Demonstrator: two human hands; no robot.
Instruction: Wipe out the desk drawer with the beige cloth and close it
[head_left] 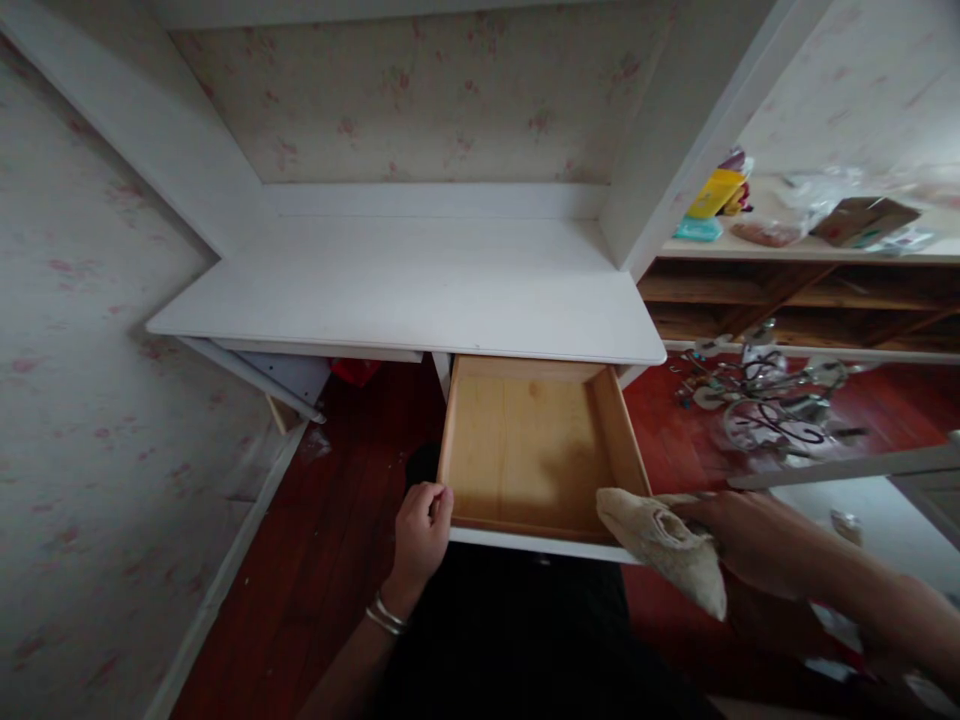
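A wooden drawer (525, 440) is pulled out from under the white desk (420, 280), and nothing lies on its pale bottom. My left hand (421, 525), with a silver bangle at the wrist, is closed on the drawer's front left corner. At the front right corner, my right hand (750, 540) grips a bunched off-white cloth (664, 540). The cloth hangs over the drawer's right edge and front, and hides that corner. The fingers of my right hand are partly hidden behind the cloth.
Papered wall (90, 400) runs along the left. A metal chandelier (772, 390) lies on the red wooden floor (322, 560) at right. Behind it, a low shelf unit (750, 290) carries a yellow container (716, 193), plastic bags and a cardboard box (862, 220).
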